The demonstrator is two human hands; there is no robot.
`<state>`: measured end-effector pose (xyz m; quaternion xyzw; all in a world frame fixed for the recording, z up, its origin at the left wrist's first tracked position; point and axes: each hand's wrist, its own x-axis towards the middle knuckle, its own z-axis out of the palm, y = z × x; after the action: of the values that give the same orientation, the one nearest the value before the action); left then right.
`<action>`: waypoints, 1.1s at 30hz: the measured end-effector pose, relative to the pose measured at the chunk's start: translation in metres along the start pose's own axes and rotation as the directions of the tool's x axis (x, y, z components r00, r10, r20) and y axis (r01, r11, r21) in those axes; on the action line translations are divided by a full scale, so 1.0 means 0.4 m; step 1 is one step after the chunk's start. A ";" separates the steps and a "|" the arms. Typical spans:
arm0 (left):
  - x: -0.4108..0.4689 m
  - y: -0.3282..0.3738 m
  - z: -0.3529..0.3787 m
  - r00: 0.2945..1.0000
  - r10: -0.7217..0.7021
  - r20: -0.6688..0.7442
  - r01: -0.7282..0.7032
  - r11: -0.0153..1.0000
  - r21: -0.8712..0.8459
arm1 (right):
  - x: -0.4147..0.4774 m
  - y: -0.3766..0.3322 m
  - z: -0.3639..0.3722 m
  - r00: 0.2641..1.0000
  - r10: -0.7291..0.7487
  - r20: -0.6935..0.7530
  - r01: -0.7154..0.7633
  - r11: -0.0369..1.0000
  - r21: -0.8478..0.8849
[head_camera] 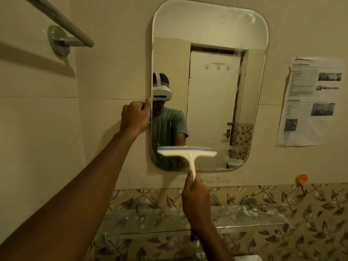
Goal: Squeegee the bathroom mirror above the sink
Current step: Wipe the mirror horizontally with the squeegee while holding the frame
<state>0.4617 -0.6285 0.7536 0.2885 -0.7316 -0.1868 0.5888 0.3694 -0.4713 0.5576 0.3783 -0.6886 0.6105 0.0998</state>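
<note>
A tall mirror point(212, 34) with rounded corners hangs on the cream tiled wall. My left hand point(134, 117) grips its left edge at mid height. My right hand point(195, 198) holds the handle of a white squeegee point(186, 152) with a blue blade. The blade lies flat across the lower part of the glass, blurred by motion. Streaks of foam or water show along the right side and the bottom right corner of the mirror. The glass reflects a person in a green shirt and a white door.
A chrome towel bar point(62, 17) juts from the wall at upper left. A glass shelf point(244, 213), spotted with white drops, runs under the mirror. A printed paper point(312, 102) is stuck to the wall at right, an orange hook point(301, 178) below it. A tap point(199, 251) shows at the bottom.
</note>
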 end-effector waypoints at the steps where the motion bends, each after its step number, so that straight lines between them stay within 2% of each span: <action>1: -0.003 -0.002 0.000 1.000 -0.001 0.005 0.001 1.000 0.005 | -0.037 0.026 0.010 0.999 0.041 0.006 -0.040 0.998 -0.053; 3: -0.008 -0.005 0.000 1.000 0.006 0.018 -0.006 1.000 0.006 | -0.089 0.069 0.020 0.994 0.107 0.035 -0.099 0.978 -0.185; 5: -0.015 -0.010 0.001 1.000 0.020 0.023 -0.021 1.000 0.008 | -0.112 0.091 0.020 0.984 0.163 0.069 -0.142 0.959 -0.244; 8: -0.021 -0.016 0.003 0.999 0.028 0.029 -0.028 1.000 0.013 | -0.124 0.070 0.013 0.988 0.139 0.061 -0.123 0.970 -0.211; 13: -0.018 -0.017 -0.002 0.999 0.031 0.044 -0.031 1.000 0.001 | -0.046 -0.059 0.018 0.999 -0.020 -0.029 0.020 1.000 0.017; 16: -0.018 -0.014 -0.004 0.999 0.025 0.041 -0.025 1.000 0.005 | 0.030 -0.110 0.040 0.994 -0.084 -0.068 0.081 0.996 -0.038; 19: -0.017 -0.016 0.000 0.999 0.033 0.032 -0.034 0.999 0.021 | 0.017 -0.080 0.060 0.994 -0.092 -0.055 0.087 0.991 -0.101; 24: -0.019 -0.022 0.013 1.000 0.026 -0.002 -0.025 1.000 0.010 | -0.101 0.030 0.061 0.997 0.011 0.077 0.001 0.988 -0.154; 26: -0.030 -0.029 0.021 1.000 0.009 -0.030 -0.009 1.000 0.005 | -0.112 0.050 0.038 0.995 0.048 0.087 -0.035 0.988 -0.151; 33: -0.094 -0.070 0.048 0.998 -0.035 -0.060 0.035 0.999 -0.003 | 0.068 0.009 -0.124 0.991 -0.045 -0.128 0.045 0.999 -0.008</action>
<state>0.4541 -0.6270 0.7033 0.3061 -0.7083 -0.1889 0.6074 0.3321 -0.4366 0.5826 0.3534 -0.6737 0.6293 0.1586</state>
